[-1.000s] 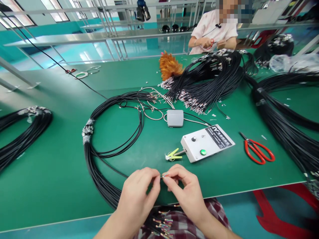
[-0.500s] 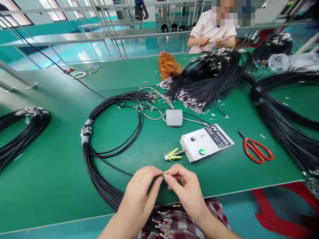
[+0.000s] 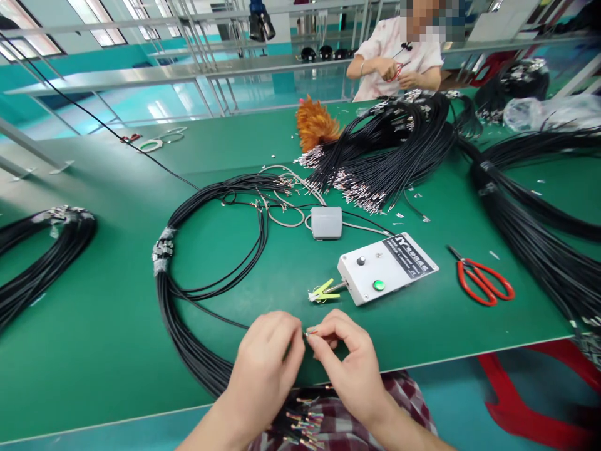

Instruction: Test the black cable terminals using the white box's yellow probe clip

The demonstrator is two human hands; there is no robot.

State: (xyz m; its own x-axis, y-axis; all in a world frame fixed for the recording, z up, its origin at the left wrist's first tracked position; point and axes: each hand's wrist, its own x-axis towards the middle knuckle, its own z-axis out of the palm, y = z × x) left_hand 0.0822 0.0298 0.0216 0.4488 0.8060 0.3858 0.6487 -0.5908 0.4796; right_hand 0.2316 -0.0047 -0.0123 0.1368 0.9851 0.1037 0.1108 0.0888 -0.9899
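My left hand (image 3: 268, 360) is closed in a pinch on a thin black cable (image 3: 218, 313) that runs in from the bundle on the left. Against it, the fingertips of my right hand (image 3: 348, 357) pinch the fine wires at the cable's end (image 3: 308, 334); the strands are mostly hidden. The black cable bundle (image 3: 176, 326), wrapped with clear tape, curves across the table and under my left forearm. Its stripped, coloured wire ends (image 3: 305, 421) hang over my lap. Just beyond my hands lies a white control box (image 3: 370, 279) with a yellow clip (image 3: 323, 292) at its front.
Red-handled scissors (image 3: 483, 280) lie on the right of the green table (image 3: 94, 363). A grey plastic block (image 3: 327, 223) sits behind the box. More black cable bundles (image 3: 404, 144) are piled farther back, beside orange-brown strands (image 3: 317, 124). Across the table, a person (image 3: 397, 62) holds red-handled scissors.
My left fingertips have drawn slightly back to the left from my right ones, opening a small gap where the wire ends show. The person opposite has shifted their hands and scissors.
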